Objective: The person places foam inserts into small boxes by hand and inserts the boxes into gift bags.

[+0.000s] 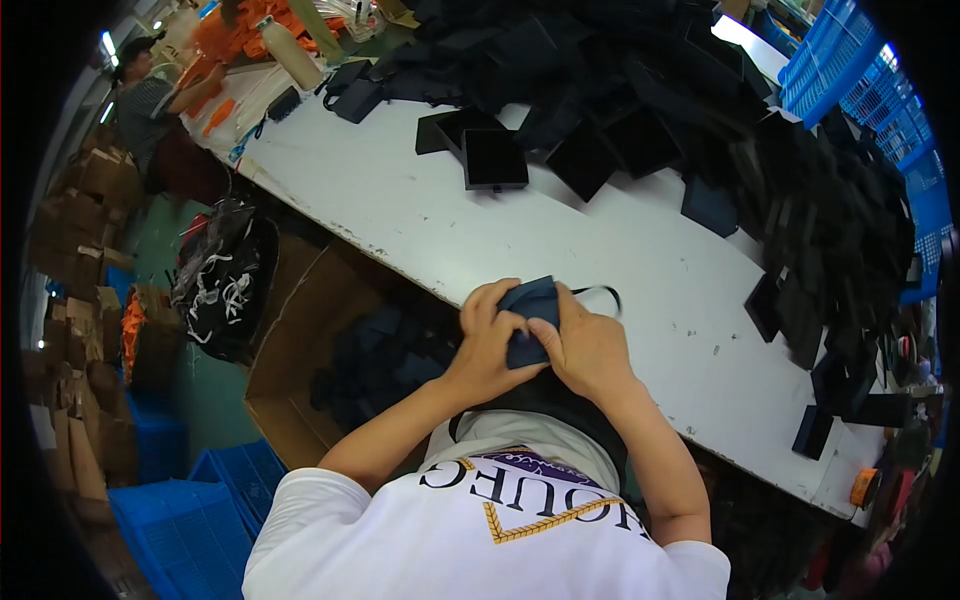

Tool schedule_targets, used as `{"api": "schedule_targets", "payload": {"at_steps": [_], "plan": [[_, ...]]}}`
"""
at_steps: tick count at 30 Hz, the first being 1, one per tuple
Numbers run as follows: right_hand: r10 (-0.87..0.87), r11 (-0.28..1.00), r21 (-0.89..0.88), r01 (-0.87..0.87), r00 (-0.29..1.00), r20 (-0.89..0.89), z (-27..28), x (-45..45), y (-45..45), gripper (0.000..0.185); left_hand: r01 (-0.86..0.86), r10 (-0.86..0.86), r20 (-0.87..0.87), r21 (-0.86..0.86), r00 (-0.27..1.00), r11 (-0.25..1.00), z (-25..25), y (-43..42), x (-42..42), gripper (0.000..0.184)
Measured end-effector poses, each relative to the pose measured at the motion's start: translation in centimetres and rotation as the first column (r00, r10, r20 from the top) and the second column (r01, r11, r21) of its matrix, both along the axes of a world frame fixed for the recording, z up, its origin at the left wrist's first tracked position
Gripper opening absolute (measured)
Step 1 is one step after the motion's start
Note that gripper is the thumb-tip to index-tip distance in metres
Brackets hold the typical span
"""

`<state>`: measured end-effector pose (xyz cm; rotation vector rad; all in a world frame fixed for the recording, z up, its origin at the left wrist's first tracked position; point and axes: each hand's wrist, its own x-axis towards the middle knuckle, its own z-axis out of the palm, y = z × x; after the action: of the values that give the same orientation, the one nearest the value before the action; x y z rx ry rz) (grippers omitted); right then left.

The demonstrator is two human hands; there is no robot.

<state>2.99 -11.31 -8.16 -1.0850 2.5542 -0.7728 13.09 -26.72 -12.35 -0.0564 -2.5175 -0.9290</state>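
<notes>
Both hands are at the near edge of the white table, around a small dark blue box [530,300] that looks like folded card. My left hand [487,345] grips its left side with curled fingers. My right hand [590,345] closes on the right side, its thumb pressed on the front face. A black ribbon [605,292] loops out behind the right fingers. The box's underside and some fingertips are hidden. Farther up the table lies an open black box tray [495,160], at the edge of a large heap of similar dark pieces [600,60].
At my left, below the table edge, an open cardboard carton [285,375] holds dark blue pieces. Blue crates [185,525] stand on the floor. More blue baskets [835,60] rise at the far right. A co-worker [160,110] handles orange material at the far left.
</notes>
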Motion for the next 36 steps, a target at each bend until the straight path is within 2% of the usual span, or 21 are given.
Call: {"api": "schedule_targets", "payload": {"at_steps": [3, 4, 7, 8, 9, 10, 11, 13, 14, 15, 16, 18, 21, 22, 25, 29, 32, 36], "plan": [[0.146, 0.967, -0.208, -0.144, 0.989, -0.006, -0.5, 0.4, 0.4, 0.057, -0.046, 0.052, 0.065, -0.083, 0.997, 0.995, 1.8, -4.0, 3.4, 0.065], [0.066, 0.956, -0.283, -0.076, 0.997, -0.043, -0.9, 0.6, 0.8, 0.044, -0.122, 0.131, 0.093, -0.099, 0.987, 0.988, 1.9, -5.5, 5.0, 0.07], [-0.207, 0.92, -0.361, 0.153, 0.971, -0.117, -3.6, -1.2, 2.9, 0.035, -0.332, 0.375, 0.217, -0.212, 0.901, 0.919, 2.1, -9.6, 9.9, 0.095], [-0.247, 0.898, -0.389, 0.205, 0.967, -0.061, -4.2, -1.5, 3.3, 0.032, -0.416, 0.489, 0.32, -0.272, 0.811, 0.868, 2.3, -10.1, 10.9, 0.122], [-0.286, 0.873, -0.414, 0.258, 0.958, -0.005, -4.6, -1.8, 3.4, 0.029, -0.494, 0.551, 0.4, -0.246, 0.732, 0.834, 3.0, -10.7, 11.0, 0.133], [-0.321, 0.846, -0.433, 0.311, 0.946, 0.052, -4.9, -2.0, 3.4, 0.026, -0.521, 0.507, 0.356, -0.063, 0.785, 0.851, 3.3, -11.6, 10.5, 0.126], [-0.303, 0.868, -0.423, 0.261, 0.953, -0.032, -4.9, -1.9, 2.9, 0.025, -0.519, 0.467, 0.297, 0.123, 0.833, 0.846, 3.6, -12.7, 9.4, 0.12], [-0.257, 0.907, -0.389, 0.162, 0.944, -0.206, -4.7, -1.6, 1.9, 0.023, -0.45, 0.405, 0.222, 0.225, 0.887, 0.864, 4.1, -14.5, 5.5, 0.094], [-0.256, 0.911, -0.376, 0.167, 0.946, -0.201, -4.6, -1.6, 1.7, 0.022, -0.415, 0.395, 0.133, 0.201, 0.909, 0.888, 3.4, -15.8, 3.1, 0.071], [-0.258, 0.915, -0.364, 0.174, 0.946, -0.196, -4.6, -1.4, 1.7, 0.021, -0.403, 0.394, 0.083, 0.211, 0.915, 0.891, 3.1, -16.7, 0.2, 0.058], [-0.263, 0.918, -0.352, 0.183, 0.945, -0.194, -4.6, -1.4, 1.8, 0.021, -0.398, 0.398, 0.037, 0.182, 0.917, 0.899, 2.9, -17.6, -2.7, 0.048], [-0.292, 0.905, -0.375, 0.2, 0.934, -0.207, -5.1, -1.2, 2.2, 0.022, -0.391, 0.396, 0.028, 0.237, 0.918, 0.89, 2.0, -20.4, -8.7, 0.038], [-0.317, 0.91, -0.361, 0.204, 0.904, -0.288, -5.6, -1.3, 2.0, 0.025, -0.379, 0.381, -0.12, 0.04, 0.917, 0.924, 1.6, -24.0, -17.3, 0.033], [-0.323, 0.914, -0.351, 0.204, 0.889, -0.325, -5.6, -1.4, 1.7, 0.026, -0.412, 0.406, -0.123, -0.03, 0.906, 0.91, 1.5, -25.0, -19.7, 0.034], [-0.269, 0.953, -0.249, 0.172, 0.859, -0.435, -4.8, -1.7, 0.9, 0.03, -0.557, 0.554, -0.055, -0.06, 0.83, 0.828, 1.0, -27.6, -25.8, 0.032], [-0.251, 0.962, -0.206, 0.177, 0.869, -0.427, -4.8, -1.8, 0.8, 0.032, -0.629, 0.661, 0.308, -0.209, 0.684, 0.749, 2.8, -27.0, -28.4, 0.043], [-0.253, 0.962, -0.198, 0.185, 0.876, -0.411, -4.7, -2.0, 0.7, 0.031, -0.651, 0.725, 0.145, -0.35, 0.673, 0.674, 2.3, -25.9, -28.9, 0.043], [-0.26, 0.958, -0.218, 0.185, 0.881, -0.395, -4.9, -2.1, 0.8, 0.03, -0.59, 0.681, 0.108, -0.414, 0.725, 0.693, 1.2, -26.7, -30.0, 0.037]]}}
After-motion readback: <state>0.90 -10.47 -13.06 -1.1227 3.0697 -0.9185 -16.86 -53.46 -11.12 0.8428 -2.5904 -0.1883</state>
